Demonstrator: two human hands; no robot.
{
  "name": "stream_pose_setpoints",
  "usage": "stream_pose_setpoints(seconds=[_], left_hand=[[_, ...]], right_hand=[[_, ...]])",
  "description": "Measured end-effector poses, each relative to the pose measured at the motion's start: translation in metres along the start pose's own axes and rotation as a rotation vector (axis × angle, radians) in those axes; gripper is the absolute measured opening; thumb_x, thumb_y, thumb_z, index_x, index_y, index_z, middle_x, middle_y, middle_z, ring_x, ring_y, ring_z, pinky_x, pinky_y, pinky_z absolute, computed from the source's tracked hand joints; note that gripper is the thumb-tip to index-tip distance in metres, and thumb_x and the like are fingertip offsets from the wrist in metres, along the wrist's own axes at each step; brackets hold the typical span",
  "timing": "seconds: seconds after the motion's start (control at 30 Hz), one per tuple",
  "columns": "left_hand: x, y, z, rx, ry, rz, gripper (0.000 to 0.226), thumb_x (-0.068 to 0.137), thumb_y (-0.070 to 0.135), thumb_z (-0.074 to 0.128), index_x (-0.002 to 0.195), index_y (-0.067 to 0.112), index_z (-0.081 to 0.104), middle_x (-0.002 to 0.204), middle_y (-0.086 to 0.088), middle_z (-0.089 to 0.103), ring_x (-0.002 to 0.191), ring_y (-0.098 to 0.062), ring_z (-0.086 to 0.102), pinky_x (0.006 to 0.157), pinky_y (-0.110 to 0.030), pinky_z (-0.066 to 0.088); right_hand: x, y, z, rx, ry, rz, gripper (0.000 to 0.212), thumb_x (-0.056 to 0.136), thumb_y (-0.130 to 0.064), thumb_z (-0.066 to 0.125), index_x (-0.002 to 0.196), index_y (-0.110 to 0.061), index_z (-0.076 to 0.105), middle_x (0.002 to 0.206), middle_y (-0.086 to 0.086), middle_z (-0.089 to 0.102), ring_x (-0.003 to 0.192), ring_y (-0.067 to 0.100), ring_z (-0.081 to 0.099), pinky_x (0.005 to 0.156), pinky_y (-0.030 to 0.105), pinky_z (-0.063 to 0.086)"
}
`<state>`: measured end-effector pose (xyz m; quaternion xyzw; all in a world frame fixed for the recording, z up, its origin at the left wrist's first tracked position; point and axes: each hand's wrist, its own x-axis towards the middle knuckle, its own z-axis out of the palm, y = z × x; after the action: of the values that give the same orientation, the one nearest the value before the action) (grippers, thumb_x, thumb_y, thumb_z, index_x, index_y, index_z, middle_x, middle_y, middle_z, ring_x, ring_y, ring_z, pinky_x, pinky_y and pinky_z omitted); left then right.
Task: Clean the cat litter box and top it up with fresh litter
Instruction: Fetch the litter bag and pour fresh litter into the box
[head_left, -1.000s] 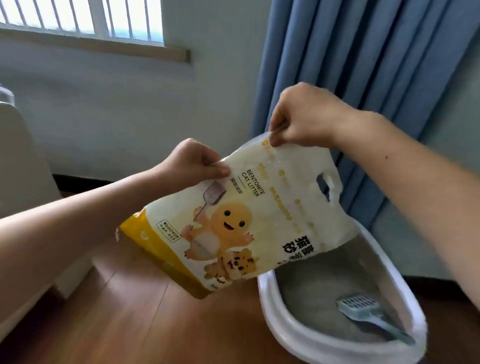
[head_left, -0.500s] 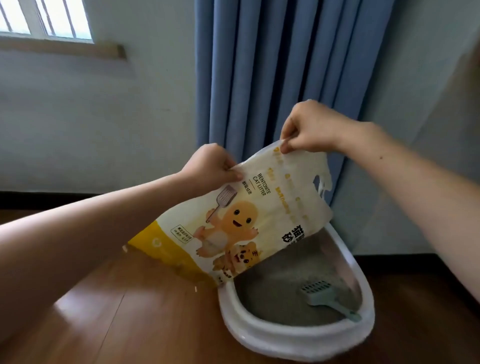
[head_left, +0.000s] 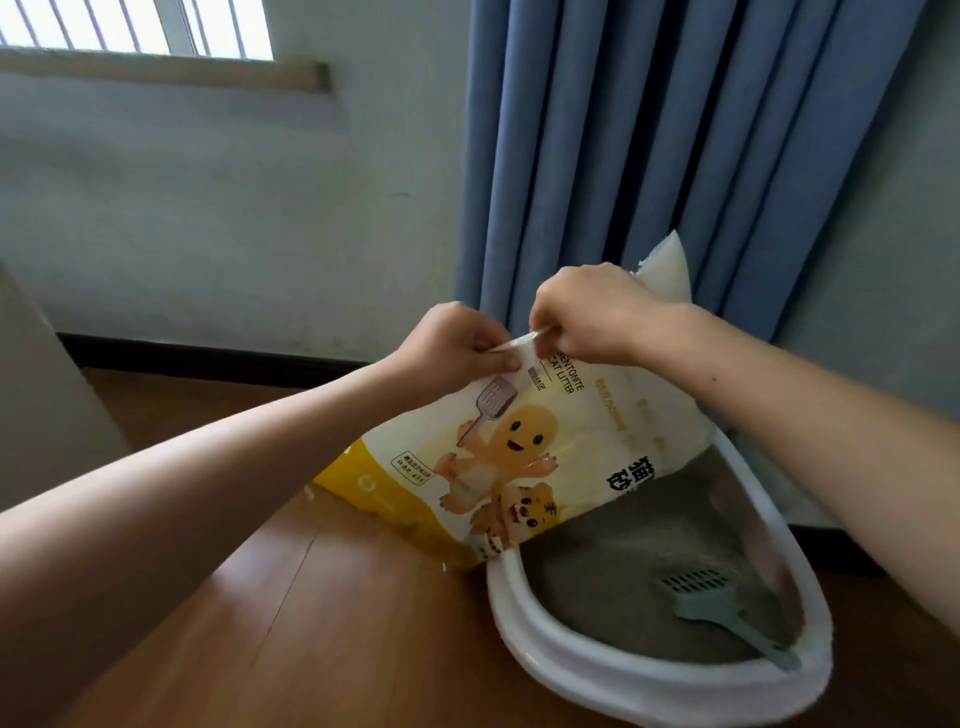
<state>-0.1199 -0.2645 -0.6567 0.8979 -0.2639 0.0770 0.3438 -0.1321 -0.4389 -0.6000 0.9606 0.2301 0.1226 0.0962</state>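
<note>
A white and yellow bag of bentonite cat litter (head_left: 524, 452) stands on the floor, leaning against the left end of the white litter box (head_left: 613, 680). My left hand (head_left: 452, 345) and my right hand (head_left: 597, 312) pinch the bag's top edge close together, with a thin strip of plastic stretched between them. A torn white corner of the bag sticks up behind my right hand. Grey litter fills the box, and a pale green slotted scoop (head_left: 727, 613) lies in it at the near right.
The wooden floor (head_left: 311, 613) spreads to the left and front. A blue curtain (head_left: 675, 145) hangs right behind the bag and box. A pale wall with a dark baseboard (head_left: 208, 353) runs at the back left, and a light-coloured piece of furniture (head_left: 41, 405) stands at the far left.
The bag has come down from mid-air to rest on the floor by the box. My right hand has moved along the top edge close to my left hand.
</note>
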Motion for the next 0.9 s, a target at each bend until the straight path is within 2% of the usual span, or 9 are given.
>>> stream_pose_setpoints(seconds=[0.1,0.17,0.23,0.33,0.43,0.5,0.57,0.73,0.9], left_hand=[[-0.015,-0.034,-0.002,0.117,-0.092,-0.087,0.023,0.08,0.036,0.078,0.082,0.013,0.076,0.064,0.004,0.065,0.058,-0.01,0.058,0.053,-0.023,0.044],[-0.028,-0.061,-0.004,0.178,-0.19,-0.177,0.021,0.076,0.038,0.081,0.078,0.018,0.075,0.069,0.003,0.069,0.064,-0.012,0.063,0.056,-0.026,0.047],[-0.04,-0.082,-0.007,0.196,-0.254,-0.251,0.017,0.073,0.036,0.084,0.071,0.026,0.071,0.069,0.006,0.068,0.064,-0.01,0.063,0.058,-0.027,0.048],[-0.054,-0.1,-0.01,0.241,-0.287,-0.316,0.015,0.073,0.028,0.083,0.073,0.02,0.07,0.066,0.008,0.064,0.065,-0.011,0.061,0.059,-0.023,0.046],[-0.056,-0.106,-0.012,0.314,-0.289,-0.272,0.019,0.078,0.021,0.079,0.079,0.002,0.073,0.065,-0.003,0.062,0.068,-0.018,0.059,0.058,-0.027,0.039],[-0.052,-0.104,-0.017,0.321,-0.273,-0.244,0.02,0.079,0.02,0.078,0.08,0.0,0.073,0.071,-0.009,0.065,0.069,-0.022,0.061,0.06,-0.032,0.041],[-0.045,-0.097,-0.026,0.331,-0.267,-0.226,0.016,0.08,0.02,0.077,0.079,0.005,0.073,0.071,-0.006,0.065,0.067,-0.02,0.06,0.057,-0.029,0.041],[-0.021,-0.077,-0.053,0.433,-0.287,-0.159,0.015,0.081,0.023,0.075,0.089,0.01,0.076,0.065,0.008,0.059,0.065,-0.015,0.058,0.06,-0.028,0.047],[-0.004,-0.059,-0.072,0.529,-0.293,-0.137,0.011,0.081,0.022,0.074,0.084,0.012,0.075,0.068,0.004,0.062,0.064,-0.016,0.058,0.063,-0.033,0.051]], right_hand=[[-0.003,0.006,0.005,0.06,-0.013,0.025,0.01,0.083,-0.029,0.066,0.091,-0.026,0.073,0.096,-0.006,0.068,0.09,0.023,0.062,0.065,0.028,0.036],[-0.006,0.012,0.006,0.095,-0.029,0.056,0.012,0.083,-0.031,0.068,0.092,-0.027,0.074,0.097,-0.005,0.069,0.091,0.023,0.062,0.069,0.029,0.041],[-0.01,0.014,0.006,0.121,-0.044,0.078,0.013,0.083,-0.031,0.069,0.093,-0.026,0.075,0.097,-0.004,0.069,0.091,0.023,0.063,0.072,0.03,0.046],[-0.013,0.011,0.003,0.129,-0.051,0.09,0.013,0.083,-0.031,0.069,0.093,-0.025,0.075,0.095,-0.003,0.07,0.09,0.023,0.063,0.075,0.033,0.05],[-0.011,0.012,0.002,0.144,-0.05,0.103,0.013,0.083,-0.033,0.071,0.092,-0.025,0.076,0.088,-0.008,0.068,0.084,0.019,0.062,0.071,0.031,0.047],[-0.01,0.018,0.004,0.174,-0.055,0.129,0.01,0.083,-0.032,0.071,0.089,-0.025,0.076,0.075,-0.016,0.061,0.078,0.014,0.058,0.062,0.025,0.039],[-0.013,0.028,0.007,0.228,-0.05,0.16,0.009,0.083,-0.032,0.072,0.087,-0.026,0.076,0.07,-0.02,0.058,0.074,0.01,0.058,0.057,0.021,0.035],[-0.024,0.044,0.009,0.37,-0.052,0.232,0.005,0.082,-0.026,0.074,0.084,-0.025,0.078,0.071,-0.016,0.068,0.072,0.0,0.062,0.061,0.024,0.047],[-0.027,0.052,0.011,0.509,-0.01,0.291,0.005,0.08,-0.022,0.075,0.084,-0.022,0.079,0.071,-0.01,0.072,0.072,0.004,0.067,0.073,0.032,0.056]])
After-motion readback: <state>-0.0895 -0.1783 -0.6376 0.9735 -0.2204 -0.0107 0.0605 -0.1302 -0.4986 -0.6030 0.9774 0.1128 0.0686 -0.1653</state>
